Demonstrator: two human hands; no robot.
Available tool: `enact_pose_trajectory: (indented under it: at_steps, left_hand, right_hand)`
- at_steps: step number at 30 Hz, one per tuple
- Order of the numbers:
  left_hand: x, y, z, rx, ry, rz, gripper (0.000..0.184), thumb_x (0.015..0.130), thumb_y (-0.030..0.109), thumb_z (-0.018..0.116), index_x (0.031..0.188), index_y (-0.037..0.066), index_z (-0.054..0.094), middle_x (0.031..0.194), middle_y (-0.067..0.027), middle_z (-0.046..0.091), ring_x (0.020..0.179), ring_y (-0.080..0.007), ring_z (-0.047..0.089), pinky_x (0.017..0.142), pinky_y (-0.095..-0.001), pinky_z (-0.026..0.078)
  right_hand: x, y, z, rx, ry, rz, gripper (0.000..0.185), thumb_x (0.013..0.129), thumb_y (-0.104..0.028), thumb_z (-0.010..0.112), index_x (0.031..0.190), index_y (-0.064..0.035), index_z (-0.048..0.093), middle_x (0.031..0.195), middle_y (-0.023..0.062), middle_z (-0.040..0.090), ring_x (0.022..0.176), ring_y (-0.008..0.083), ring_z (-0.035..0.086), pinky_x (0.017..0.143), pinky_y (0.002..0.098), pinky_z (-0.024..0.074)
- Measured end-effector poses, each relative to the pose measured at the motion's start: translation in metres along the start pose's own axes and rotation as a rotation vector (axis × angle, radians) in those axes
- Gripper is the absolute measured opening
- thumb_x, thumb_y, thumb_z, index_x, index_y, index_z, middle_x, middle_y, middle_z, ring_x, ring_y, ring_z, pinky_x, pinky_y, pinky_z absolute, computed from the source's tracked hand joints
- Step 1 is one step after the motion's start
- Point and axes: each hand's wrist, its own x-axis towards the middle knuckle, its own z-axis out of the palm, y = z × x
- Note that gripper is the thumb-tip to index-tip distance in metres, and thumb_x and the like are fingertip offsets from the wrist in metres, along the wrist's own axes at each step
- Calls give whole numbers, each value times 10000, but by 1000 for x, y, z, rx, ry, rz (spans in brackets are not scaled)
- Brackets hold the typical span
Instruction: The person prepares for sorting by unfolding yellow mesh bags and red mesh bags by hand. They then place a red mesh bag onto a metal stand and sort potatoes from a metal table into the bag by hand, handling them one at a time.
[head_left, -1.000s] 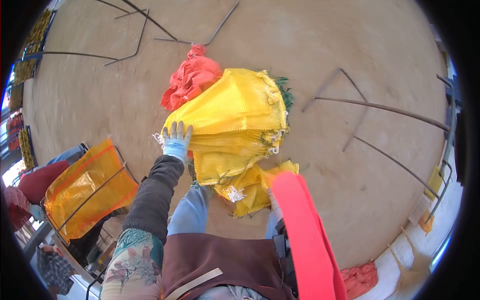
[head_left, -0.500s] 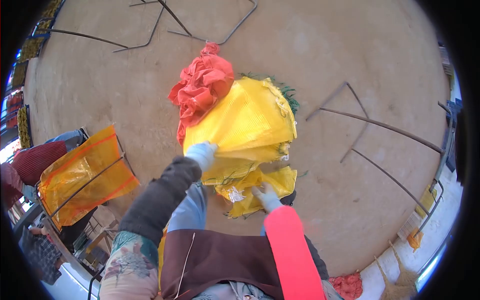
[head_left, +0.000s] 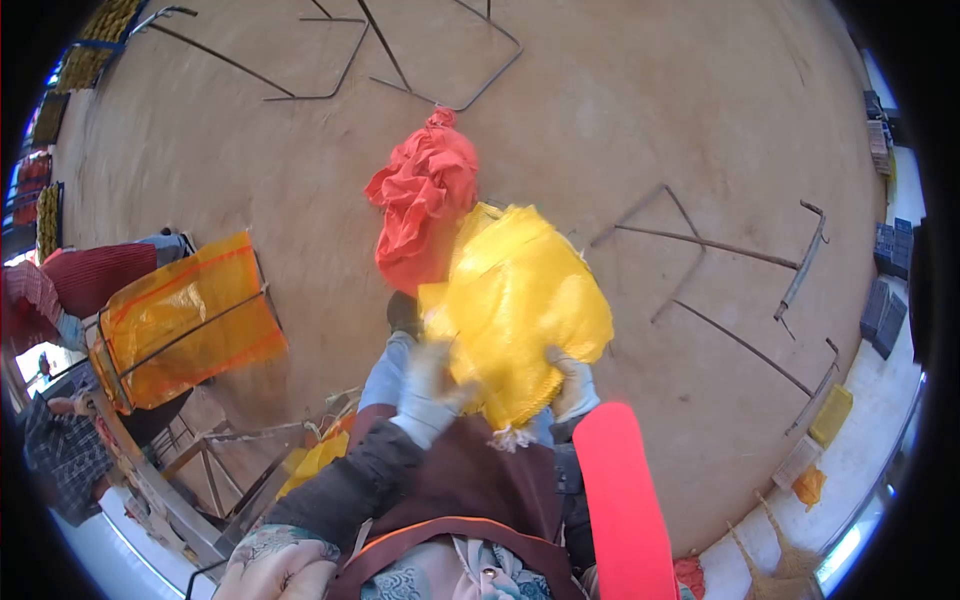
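A yellow woven sack (head_left: pixel 520 305) is held up in front of my apron, its frayed white-threaded edge hanging low. My right hand (head_left: pixel 573 387), in a pale glove, grips the sack's lower right side with the thumb on the near face. At the sack's left edge is my left hand (head_left: pixel 428 395), also gloved; motion smears its fingers, and I cannot tell whether it holds the fabric. Just beyond the sack lies a crumpled red sack (head_left: pixel 425 205) with a knotted top, on the floor and partly hidden by the yellow one.
Bent metal frames stand on the floor at the right (head_left: pixel 705 243) and at the far side (head_left: pixel 440 95). On the left, a person (head_left: pixel 105 270) is beside an orange sack (head_left: pixel 190 320) stretched on a frame. A yellow block (head_left: pixel 830 415) lies by the right wall.
The yellow sack has come up off the floor toward my body and turned. My right hand has moved to its right side; my left hand has shifted down to its near left edge.
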Motion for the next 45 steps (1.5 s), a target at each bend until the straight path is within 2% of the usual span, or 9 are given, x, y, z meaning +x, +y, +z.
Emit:
enact_pose_trajectory:
  at_steps: [5, 7, 12, 16, 21, 27, 31, 35, 45]
  left_hand:
    - [-58, -62, -3, -434, 206, -736, 765, 794, 393, 681, 1355, 46, 294, 1337, -74, 428, 1150, -281, 471, 916, -337, 408]
    - [-54, -48, 7, -1070, -310, -1134, 847, 786, 605, 560, 1354, 32, 304, 1378, -85, 395, 1197, -279, 443, 998, -367, 351]
    - [-45, 0, 43, -1629, -311, -758, 937, 686, 726, 481, 1345, 71, 356, 1356, -88, 426, 1253, -245, 386, 1049, -448, 308]
    - [-30, 59, 35, -1695, -344, -741, 677, 821, 471, 591, 1323, 69, 380, 1296, -95, 484, 1179, -243, 473, 1004, -423, 378]
    - [-19, 115, 22, -1407, -157, -648, 486, 823, 41, 647, 1261, 69, 437, 1139, -54, 586, 1026, -183, 573, 877, -312, 480]
    - [-47, 148, 77, -1057, -138, -519, 447, 838, 57, 639, 1243, 49, 450, 1115, -43, 590, 998, -131, 553, 862, -286, 462]
    - [-75, 159, 141, -646, 23, -131, 545, 786, 49, 666, 1277, 42, 429, 1217, -113, 520, 1067, -202, 524, 910, -308, 429]
    - [-107, 214, 143, -20, -90, -104, 658, 676, 66, 679, 1274, -9, 411, 1036, -213, 501, 1002, -382, 495, 883, -385, 420]
    - [-172, 210, 138, 7, 93, -25, 618, 714, 166, 713, 1259, 42, 449, 1020, -191, 503, 947, -369, 499, 843, -399, 422]
  right_hand:
    - [-43, -18, -13, 74, -147, -17, 454, 836, -197, 627, 1220, -10, 474, 1170, 122, 559, 1049, 288, 553, 918, 416, 458]
    - [-61, -20, -10, 91, -149, -14, 471, 844, -214, 614, 1236, -7, 453, 1179, 136, 553, 1051, 298, 552, 916, 418, 461]
    - [-115, -38, 7, 93, -97, -86, 467, 843, -203, 603, 1240, -6, 455, 1189, 125, 548, 1056, 281, 547, 916, 400, 452]
    - [-143, -57, -5, 128, -104, -72, 516, 844, -240, 604, 1272, -16, 426, 1219, 132, 535, 1091, 302, 528, 939, 435, 431]
    - [-161, -52, -13, 166, -121, 39, 516, 853, -260, 594, 1283, -28, 428, 1246, 132, 520, 1112, 303, 516, 954, 450, 421]
    - [-124, -57, -140, -170, 6, 230, 533, 856, -349, 605, 1218, 18, 470, 1214, 131, 534, 1074, 261, 539, 891, 373, 464]
    - [-167, -107, -107, -1264, 404, -618, 594, 857, -377, 613, 1251, 27, 426, 1160, 142, 537, 1050, 199, 529, 872, 325, 450]
    - [-237, -126, -48, -926, -497, -328, 561, 810, -243, 695, 1248, -9, 433, 1122, 92, 554, 1040, 182, 532, 884, 301, 441]
    - [-228, -91, -68, -664, -459, -128, 355, 847, -117, 616, 1167, -20, 497, 1050, 58, 592, 932, 170, 587, 811, 291, 480]
